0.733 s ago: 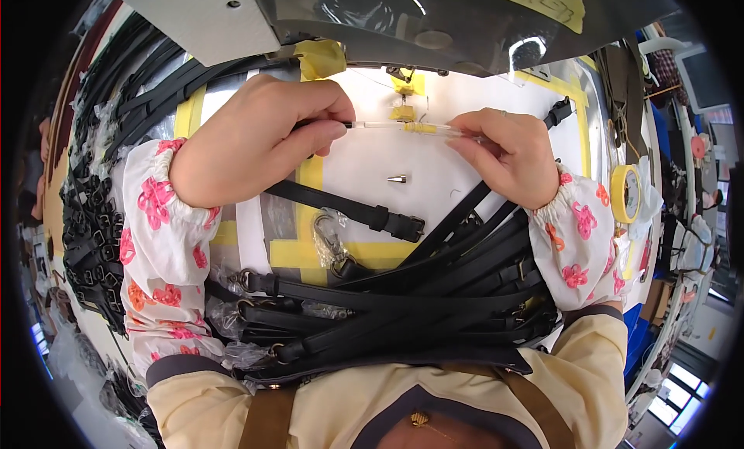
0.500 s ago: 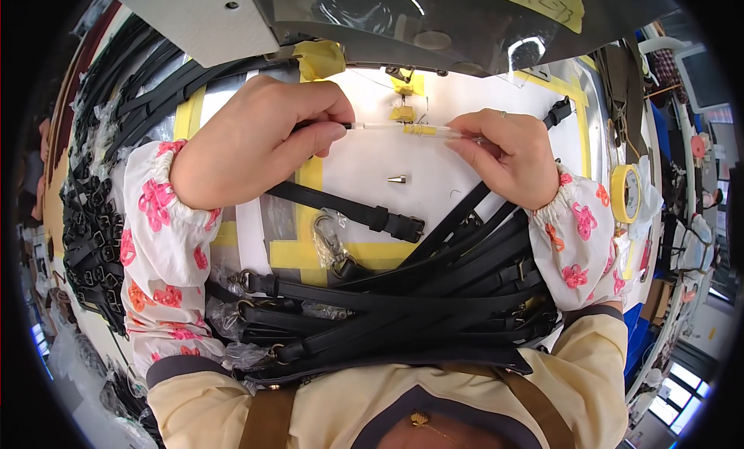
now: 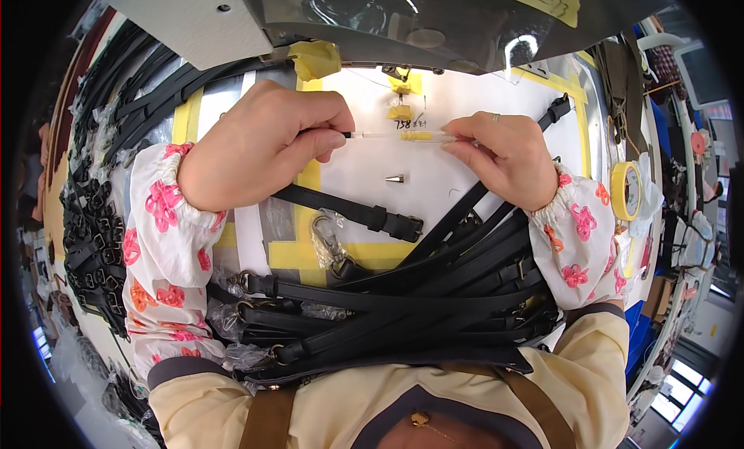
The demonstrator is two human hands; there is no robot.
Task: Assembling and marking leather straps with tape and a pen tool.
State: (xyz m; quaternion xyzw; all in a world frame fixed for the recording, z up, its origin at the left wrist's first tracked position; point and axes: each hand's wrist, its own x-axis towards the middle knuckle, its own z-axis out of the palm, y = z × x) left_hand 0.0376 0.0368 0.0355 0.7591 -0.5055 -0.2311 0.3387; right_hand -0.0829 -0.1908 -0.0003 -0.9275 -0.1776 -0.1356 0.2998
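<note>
Between thumb and fingers, my left hand pinches a slim black-and-clear pen part, its clear end pointing right. Facing it, my right hand is closed on a clear pen barrel with yellow inside. The two parts lie roughly in line above white paper; whether they touch is too faint to tell. My fingers hide their outer ends. A small cone-shaped metal pen tip lies on the paper below them.
Black leather straps with buckles pile up in front of me, and more straps heap at the left. A grey machine overhangs the far side. A yellow tape roll stands at the right. Yellow tape borders the paper.
Both pen parts have come slightly nearer to me, uncovering handwriting on the paper behind them. My left hand has shifted a little to the right. Both hands keep their hold.
</note>
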